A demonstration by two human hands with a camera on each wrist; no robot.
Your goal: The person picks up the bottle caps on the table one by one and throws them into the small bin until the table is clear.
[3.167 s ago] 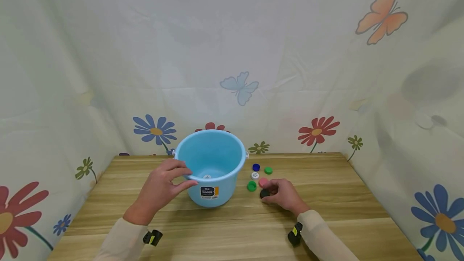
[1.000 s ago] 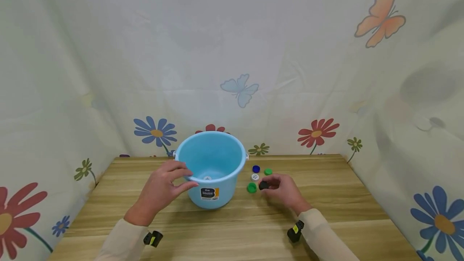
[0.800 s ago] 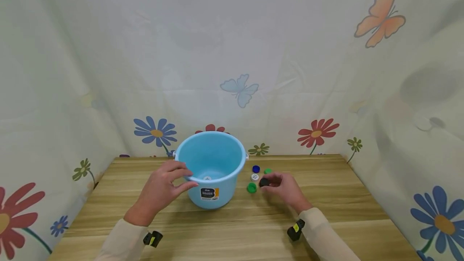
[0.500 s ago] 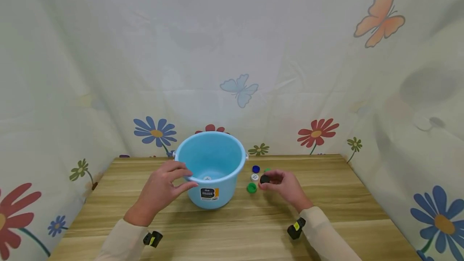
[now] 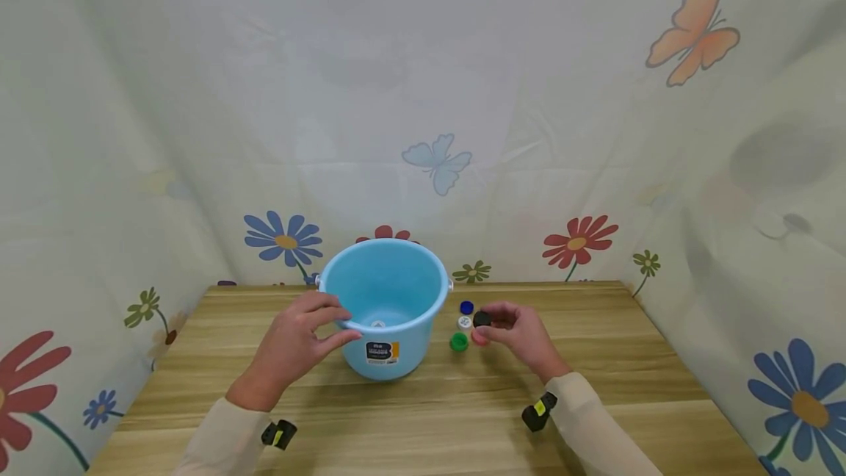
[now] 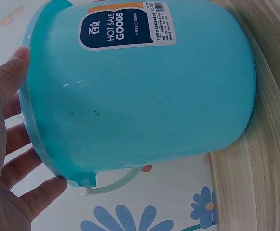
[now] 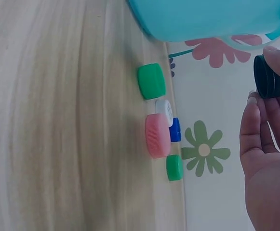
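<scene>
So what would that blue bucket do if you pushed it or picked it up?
The blue bucket would probably slide before tipping if pushed low, since it stands upright on a broad base. It's likely light for its size, being hollow. Its smooth, shiny wall may feel slippery.

Pale flowered sheeting (image 5: 357, 94) hangs behind a wood-grain table (image 5: 423, 424).

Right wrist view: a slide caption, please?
A right hand holds a black cap above the wooden table, where five more caps lie near a light-blue bucket.
</scene>
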